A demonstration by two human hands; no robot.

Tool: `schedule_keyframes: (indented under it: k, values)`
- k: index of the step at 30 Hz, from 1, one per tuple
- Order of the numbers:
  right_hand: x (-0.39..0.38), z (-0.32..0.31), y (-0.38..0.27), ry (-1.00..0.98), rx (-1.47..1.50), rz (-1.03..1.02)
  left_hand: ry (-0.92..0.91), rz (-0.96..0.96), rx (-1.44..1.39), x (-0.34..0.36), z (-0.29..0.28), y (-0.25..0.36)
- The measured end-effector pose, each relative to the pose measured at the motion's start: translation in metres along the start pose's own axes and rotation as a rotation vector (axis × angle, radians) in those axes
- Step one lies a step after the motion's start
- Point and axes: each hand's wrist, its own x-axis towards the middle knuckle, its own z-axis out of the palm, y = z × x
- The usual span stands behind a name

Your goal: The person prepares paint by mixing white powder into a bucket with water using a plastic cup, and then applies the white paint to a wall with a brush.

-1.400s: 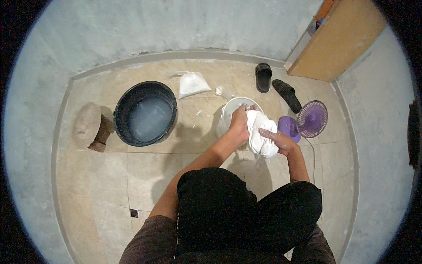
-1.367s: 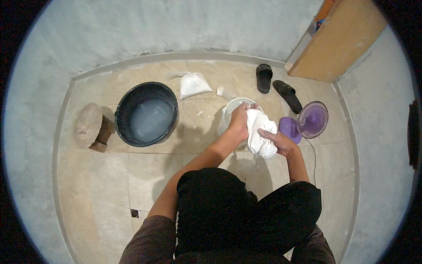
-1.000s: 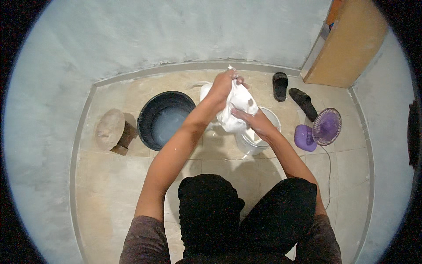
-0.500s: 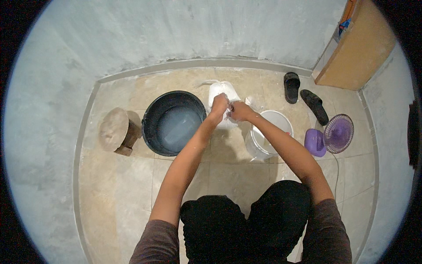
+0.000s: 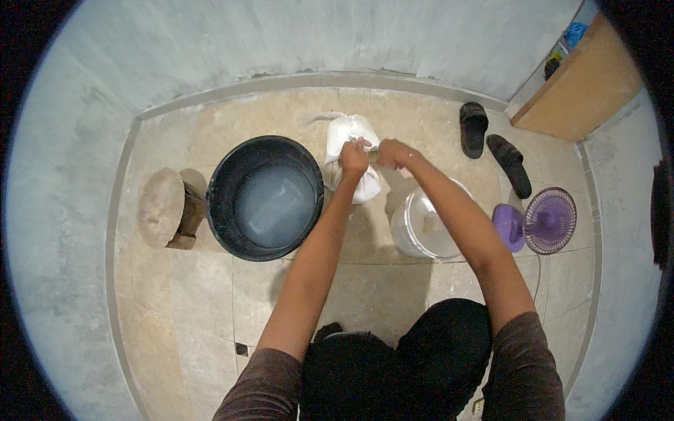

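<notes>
- Right of the black tub (image 5: 223, 193), our left hand (image 5: 354, 156) closes on a white bag (image 5: 368, 188).
- Farther right, our right hand (image 5: 394, 154): grip we can't tell.
- Floor (image 5: 365, 245) separates tub from white bucket (image 5: 404, 235).

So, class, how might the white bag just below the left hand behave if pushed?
The white bag would probably dent rather than stay stiff, its sides looking soft and rounded. It may feel fairly heavy, since it looks plump.

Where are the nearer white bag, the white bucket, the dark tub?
Nearer white bag (image 5: 367, 186): head view, its lower body.
White bucket (image 5: 399, 228): head view, outer wall, left side.
Dark tub (image 5: 264, 152): head view, inner wall, far side.
</notes>
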Motion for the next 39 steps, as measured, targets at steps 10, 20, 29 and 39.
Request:
schedule_keyframes:
  k: [10, 20, 29, 39]
  values:
    - [0.08, -0.011, 0.043, 0.199, -0.063, -0.163, 0.179, 0.171, -0.086, -0.008, 0.009, -0.012]
    - [0.104, 0.005, 0.033, 0.183, -0.091, -0.094, 0.11, -0.092, -0.113, 0.013, 0.015, -0.012]
    - [0.107, 0.002, 0.052, -0.063, -0.134, -0.06, 0.116, -0.009, 0.107, 0.01, 0.016, 0.011]
    - [0.09, -0.01, 0.051, -0.137, 0.164, -0.157, 0.04, -0.116, 0.098, 0.003, 0.002, 0.019]
